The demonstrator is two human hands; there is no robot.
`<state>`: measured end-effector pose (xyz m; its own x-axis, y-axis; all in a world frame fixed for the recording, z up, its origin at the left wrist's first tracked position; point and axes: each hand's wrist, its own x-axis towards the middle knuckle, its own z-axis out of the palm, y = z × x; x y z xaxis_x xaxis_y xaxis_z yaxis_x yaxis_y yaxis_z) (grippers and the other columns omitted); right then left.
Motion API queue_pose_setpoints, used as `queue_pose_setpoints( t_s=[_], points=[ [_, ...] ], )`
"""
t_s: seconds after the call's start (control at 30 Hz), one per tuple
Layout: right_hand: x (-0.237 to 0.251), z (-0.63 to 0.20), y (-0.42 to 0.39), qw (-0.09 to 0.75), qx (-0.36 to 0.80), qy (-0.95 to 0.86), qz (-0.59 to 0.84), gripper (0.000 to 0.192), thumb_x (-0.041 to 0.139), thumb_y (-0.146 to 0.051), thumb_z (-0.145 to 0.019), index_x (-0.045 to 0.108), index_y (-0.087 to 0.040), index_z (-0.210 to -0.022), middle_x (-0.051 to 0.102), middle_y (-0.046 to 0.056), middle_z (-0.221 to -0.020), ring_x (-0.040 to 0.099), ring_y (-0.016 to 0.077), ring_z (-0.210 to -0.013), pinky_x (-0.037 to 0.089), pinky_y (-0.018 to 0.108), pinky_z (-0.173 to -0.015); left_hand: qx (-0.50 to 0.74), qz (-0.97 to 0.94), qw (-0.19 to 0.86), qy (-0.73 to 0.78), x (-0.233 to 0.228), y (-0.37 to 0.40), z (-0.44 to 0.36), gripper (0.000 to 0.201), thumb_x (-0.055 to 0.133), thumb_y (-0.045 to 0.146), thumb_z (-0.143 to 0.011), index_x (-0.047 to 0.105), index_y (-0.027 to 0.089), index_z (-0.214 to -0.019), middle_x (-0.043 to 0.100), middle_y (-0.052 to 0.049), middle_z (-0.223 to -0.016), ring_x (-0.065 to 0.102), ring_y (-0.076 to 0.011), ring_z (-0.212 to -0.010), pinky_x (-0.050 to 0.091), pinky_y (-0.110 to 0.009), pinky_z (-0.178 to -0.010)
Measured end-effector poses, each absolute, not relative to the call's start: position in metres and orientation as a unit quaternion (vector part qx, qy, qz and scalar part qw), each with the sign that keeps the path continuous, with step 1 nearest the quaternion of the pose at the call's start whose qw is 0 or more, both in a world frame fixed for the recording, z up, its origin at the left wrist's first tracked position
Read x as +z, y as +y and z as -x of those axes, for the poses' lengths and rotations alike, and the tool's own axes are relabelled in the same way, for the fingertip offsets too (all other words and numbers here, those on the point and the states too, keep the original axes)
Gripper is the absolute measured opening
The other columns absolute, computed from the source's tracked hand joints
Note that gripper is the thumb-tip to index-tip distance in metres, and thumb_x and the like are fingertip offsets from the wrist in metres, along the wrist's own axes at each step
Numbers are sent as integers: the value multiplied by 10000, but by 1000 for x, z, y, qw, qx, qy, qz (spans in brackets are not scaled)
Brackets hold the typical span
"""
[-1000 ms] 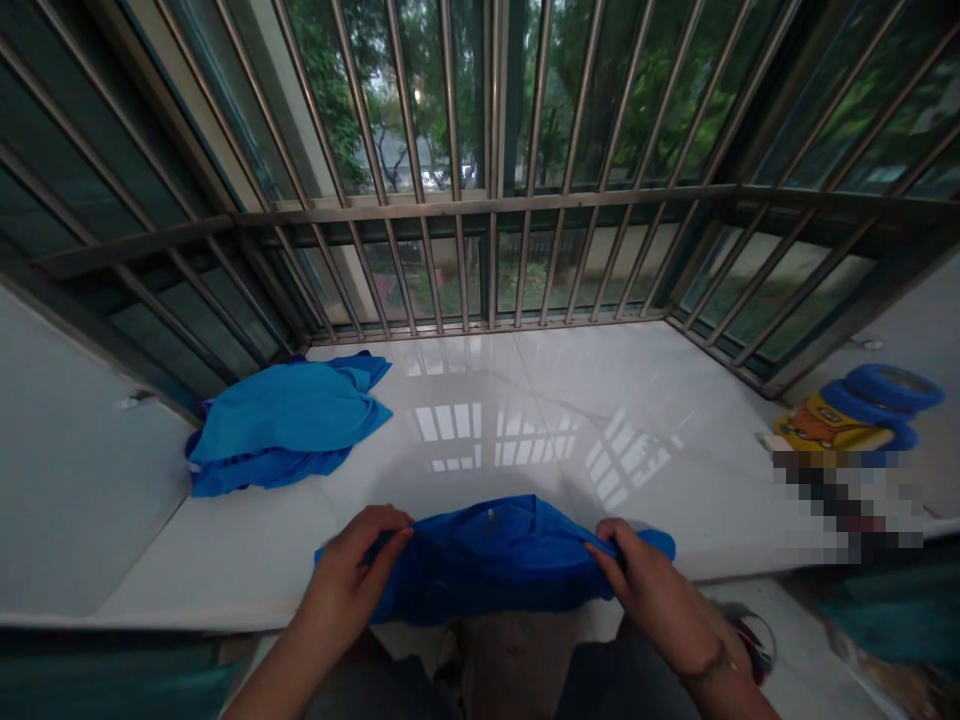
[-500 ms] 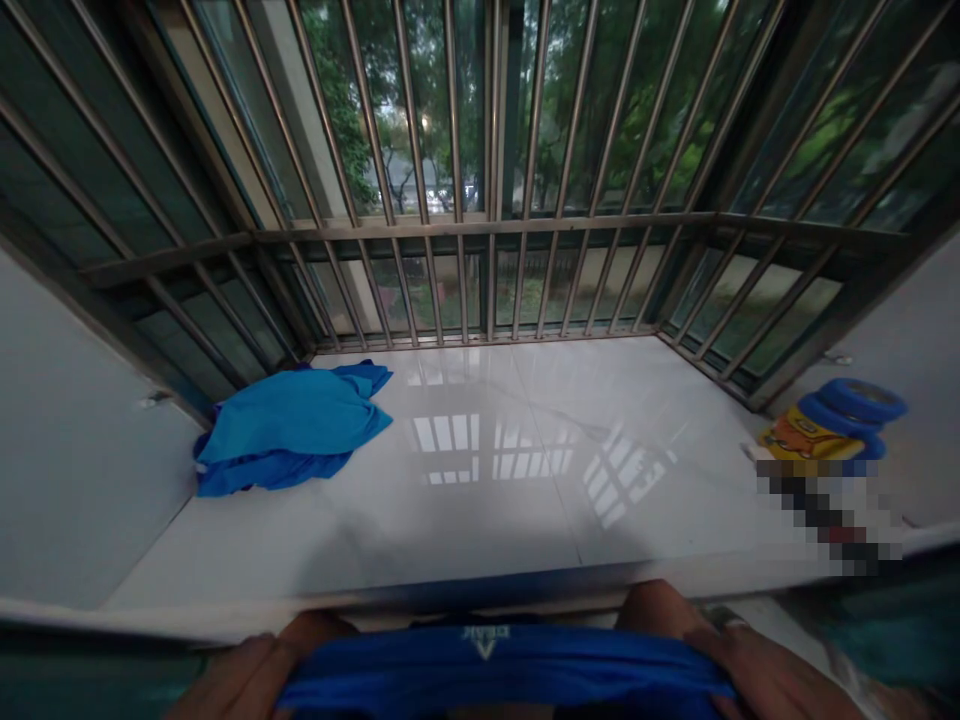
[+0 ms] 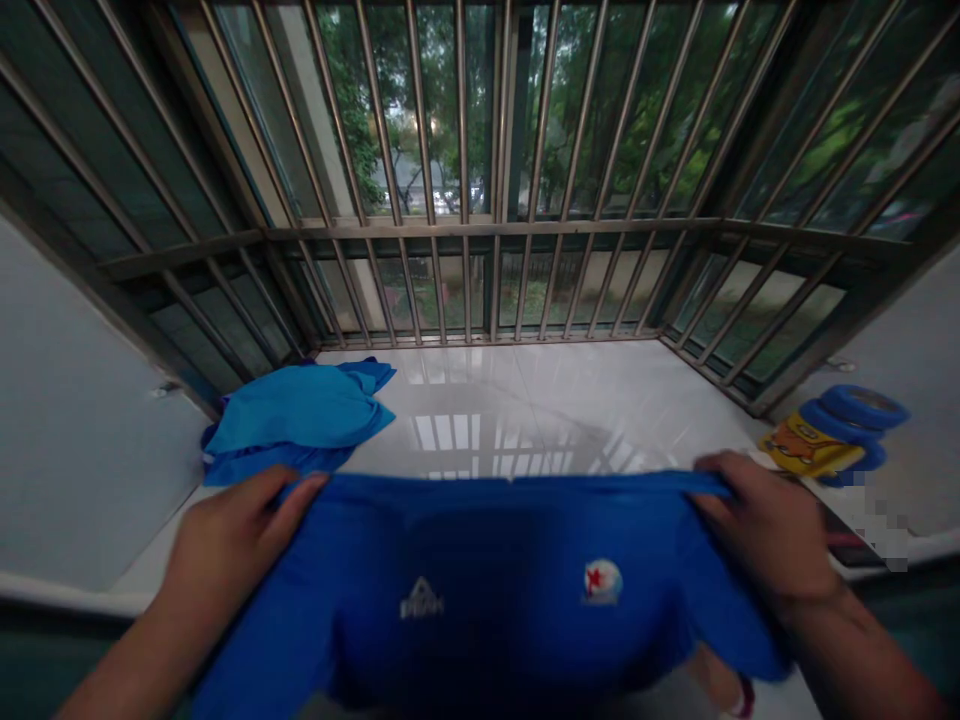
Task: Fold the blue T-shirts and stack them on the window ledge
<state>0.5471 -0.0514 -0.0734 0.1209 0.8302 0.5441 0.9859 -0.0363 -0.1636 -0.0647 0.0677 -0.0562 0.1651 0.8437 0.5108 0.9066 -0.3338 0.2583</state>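
Cloth is up and spread now: the dark blue shirt [image 3: 487, 590], bunched low at the ledge edge a moment ago, hangs open in front of you, its logos facing you. Your left hand [image 3: 225, 540] and right hand [image 3: 765, 530] each pinch a top corner, fingers closed on the fabric. It is stretched flat between your hands. The lighter blue garment [image 3: 300, 415] lies untouched on the white ledge [image 3: 600, 400].

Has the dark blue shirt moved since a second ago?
Yes. The dark blue shirt was bunched on the white sill's near edge; now the left hand and right hand hold it raised, spread wide before the sill.
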Motion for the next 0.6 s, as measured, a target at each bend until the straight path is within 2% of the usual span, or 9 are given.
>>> queue_pose_setpoints(
  t_s=[0.07,0.1,0.17,0.23,0.27,0.33,0.43,0.47,0.6],
  points=[
    [-50,-536,26,180,-136,-664,713,529,527,-712,-1034,741,-238,-937,750,107,-857,700,276,-796,468,365,-688,-196,780,62,-591,-36,138,31,549,456,677,-1057,664,258,-771,676,-27,-673,669,-253,-690,436,-309,-656],
    [-41,-528,61,148,-134,-671,714,529,545,-691,-1050,736,-207,-957,759,107,-907,701,258,-838,458,339,-711,-157,784,64,-598,-29,172,14,555,444,681,-1068,676,243,-818,710,-49,-739,684,-265,-756,450,-315,-703],
    [-30,-509,116,114,-128,-664,728,594,482,-655,-1106,740,-122,-1052,757,135,-1038,702,228,-974,450,301,-789,-107,776,64,-618,-24,228,-19,539,483,679,-1065,717,197,-1006,772,-117,-936,708,-305,-895,475,-336,-773],
    [-34,-487,146,116,-125,-647,743,659,351,-580,-1151,687,-31,-1294,707,200,-1260,667,235,-1182,443,312,-888,-88,763,78,-635,-34,258,-49,505,571,562,-1061,696,101,-1226,753,-235,-1195,710,-362,-1069,507,-389,-870],
    [-42,-475,152,120,-122,-639,750,639,370,-533,-1157,628,-3,-1402,668,245,-1350,644,259,-1248,452,329,-919,-85,761,81,-638,-45,263,-63,490,587,476,-1063,671,52,-1296,721,-284,-1278,699,-386,-1140,514,-423,-925],
    [-71,-449,148,122,-110,-637,753,582,542,-428,-1130,546,2,-1522,612,306,-1463,625,310,-1306,487,362,-966,-84,773,79,-623,-77,253,-88,437,553,326,-1072,648,18,-1366,681,-311,-1382,672,-390,-1256,502,-463,-1037],
    [-137,-413,116,100,-62,-677,726,573,745,-343,-1022,616,-88,-1518,632,239,-1534,596,330,-1405,491,405,-1111,-81,823,56,-559,-149,205,-115,414,501,327,-1105,666,141,-1435,633,-199,-1569,608,-314,-1424,429,-446,-1207],
    [-161,-404,102,88,-42,-691,716,604,760,-362,-1009,615,-112,-1539,603,225,-1587,552,347,-1471,461,447,-1180,-92,843,44,-529,-175,185,-120,443,503,354,-1108,657,147,-1468,586,-200,-1632,567,-329,-1485,394,-493,-1254],
    [-235,-391,46,58,48,-702,708,690,543,-490,-1106,430,-181,-1713,372,162,-1781,320,363,-1662,264,617,-1331,-95,862,-18,-498,-255,114,-115,655,531,485,-1093,484,179,-1670,430,-167,-1765,424,-351,-1619,336,-586,-1313]
  ],
)
